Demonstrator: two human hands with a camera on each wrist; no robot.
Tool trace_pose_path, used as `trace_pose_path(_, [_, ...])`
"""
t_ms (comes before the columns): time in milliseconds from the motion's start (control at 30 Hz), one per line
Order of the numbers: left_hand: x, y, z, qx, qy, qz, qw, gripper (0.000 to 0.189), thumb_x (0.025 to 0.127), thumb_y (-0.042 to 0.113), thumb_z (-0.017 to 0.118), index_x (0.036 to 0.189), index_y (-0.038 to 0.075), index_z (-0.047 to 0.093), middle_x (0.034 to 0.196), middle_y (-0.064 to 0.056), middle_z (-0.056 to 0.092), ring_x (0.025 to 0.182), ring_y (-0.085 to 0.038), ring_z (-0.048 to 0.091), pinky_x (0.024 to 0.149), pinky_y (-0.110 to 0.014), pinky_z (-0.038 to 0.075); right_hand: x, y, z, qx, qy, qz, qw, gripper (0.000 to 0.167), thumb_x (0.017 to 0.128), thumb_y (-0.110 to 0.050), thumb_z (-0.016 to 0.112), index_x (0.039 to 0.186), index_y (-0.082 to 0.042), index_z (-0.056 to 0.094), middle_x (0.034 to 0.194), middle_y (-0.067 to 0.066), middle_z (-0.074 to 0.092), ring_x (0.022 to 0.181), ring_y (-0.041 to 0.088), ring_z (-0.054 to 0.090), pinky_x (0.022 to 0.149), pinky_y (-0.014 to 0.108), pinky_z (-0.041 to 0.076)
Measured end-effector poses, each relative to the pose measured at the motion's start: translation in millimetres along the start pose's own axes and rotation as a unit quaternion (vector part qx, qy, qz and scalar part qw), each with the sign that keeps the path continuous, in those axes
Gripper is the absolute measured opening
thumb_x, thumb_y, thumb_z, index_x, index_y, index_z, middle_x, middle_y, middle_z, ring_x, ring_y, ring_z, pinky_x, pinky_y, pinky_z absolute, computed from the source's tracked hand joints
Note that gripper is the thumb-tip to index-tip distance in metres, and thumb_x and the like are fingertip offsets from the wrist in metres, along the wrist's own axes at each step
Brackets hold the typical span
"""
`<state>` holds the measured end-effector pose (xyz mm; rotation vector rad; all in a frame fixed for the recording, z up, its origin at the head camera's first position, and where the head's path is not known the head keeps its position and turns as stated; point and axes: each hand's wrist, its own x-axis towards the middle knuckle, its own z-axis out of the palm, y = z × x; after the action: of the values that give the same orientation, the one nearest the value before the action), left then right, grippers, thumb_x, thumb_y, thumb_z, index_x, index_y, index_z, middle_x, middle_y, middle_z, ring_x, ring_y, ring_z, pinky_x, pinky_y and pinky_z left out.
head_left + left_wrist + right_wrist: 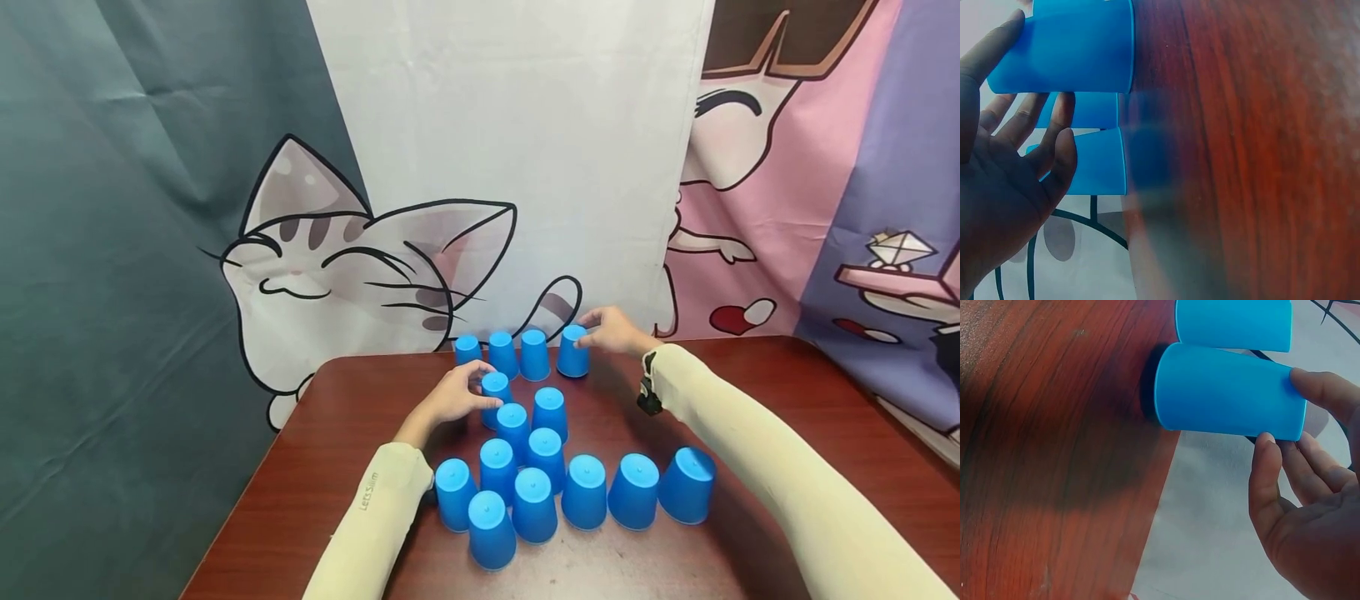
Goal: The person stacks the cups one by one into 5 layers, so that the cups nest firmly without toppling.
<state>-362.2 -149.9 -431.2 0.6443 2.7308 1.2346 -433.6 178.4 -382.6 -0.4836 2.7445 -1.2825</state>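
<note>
Upside-down blue plastic cups stand on the table. My left hand holds a blue cup on the left side of the group, thumb on one side and fingertips on the other. At the far row's right end, my right hand pinches another blue cup near its upturned base with thumb and fingers. That cup leans slightly in the right wrist view, its rim close over the table. A neighbouring cup stands to its left, across a narrow gap in the head view.
Several more cups fill the middle, and a front row ends at a right-hand cup. The dark red wooden table ends at a printed cloth backdrop with cartoon figures. My right wrist wears a black band.
</note>
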Motion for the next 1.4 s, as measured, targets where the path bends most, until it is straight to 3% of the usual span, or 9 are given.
trace_pose_path(333, [-0.9,-3.6,-1.6,-0.005,-0.004,-0.004,1.0000,0.052,0.087,0.038,0.077,0.130,0.017,0.056,0.121,-0.005,0.065,0.112,-0.026,0.061,0.092,-0.050,0.053,7.4,1,8,0.024,-0.009,0.019,0.9995,0.046,0.088,-0.010,0.074,0.126,0.009,0.057,0.131,0.030,0.055,0.110,0.040,0.060,0.089,0.054,0.054])
trace_pose_path(600, [-0.2,-4.4,0.3,-0.005,-0.004,-0.005,1.0000,0.052,0.087,0.038,0.077,0.130,0.016,0.057,0.119,-0.005,0.066,0.110,-0.025,0.061,0.092,-0.048,0.053,9.5,2,13,0.005,-0.002,0.008,1.0000,0.043,0.087,-0.012,0.076,0.121,0.008,0.060,0.126,0.028,0.058,0.110,0.040,0.059,0.087,0.045,0.055])
trace_pose_path(767, [-1.3,-4.6,2.2,-0.003,0.000,-0.013,0.9999,0.055,0.086,0.040,0.077,0.132,0.015,0.056,0.120,-0.006,0.066,0.111,-0.025,0.061,0.092,-0.047,0.053,9.6,4,13,0.012,-0.003,0.018,0.9998,0.043,0.088,-0.012,0.075,0.123,0.007,0.059,0.127,0.029,0.057,0.109,0.041,0.059,0.085,0.048,0.056])
trace_pose_path(1000, [-3.2,-3.8,4.0,-0.006,0.000,-0.025,0.9997,0.056,0.087,0.039,0.076,0.132,0.015,0.055,0.123,-0.007,0.065,0.114,-0.027,0.061,0.094,-0.049,0.052,4.4,6,14,0.022,-0.015,0.021,0.9994,0.049,0.091,-0.012,0.072,0.131,0.009,0.053,0.133,0.032,0.053,0.112,0.044,0.060,0.085,0.053,0.056])
trace_pose_path(1200, [-4.5,-5.2,5.6,-0.010,0.000,-0.032,0.9994,0.055,0.087,0.039,0.076,0.132,0.015,0.056,0.124,-0.007,0.065,0.116,-0.028,0.060,0.096,-0.050,0.051,-0.9,8,12,0.034,-0.027,0.018,0.9989,0.053,0.091,-0.010,0.071,0.135,0.010,0.049,0.134,0.032,0.053,0.115,0.046,0.059,0.082,0.050,0.057])
trace_pose_path(1400, [-5.2,-2.4,3.6,-0.009,0.004,-0.034,0.9994,0.056,0.086,0.038,0.077,0.132,0.014,0.056,0.127,-0.009,0.064,0.116,-0.029,0.060,0.096,-0.051,0.050,-6.6,9,4,0.059,-0.027,0.018,0.9977,0.058,0.092,-0.009,0.068,0.140,0.012,0.043,0.137,0.031,0.052,0.118,0.045,0.058,0.087,0.055,0.054])
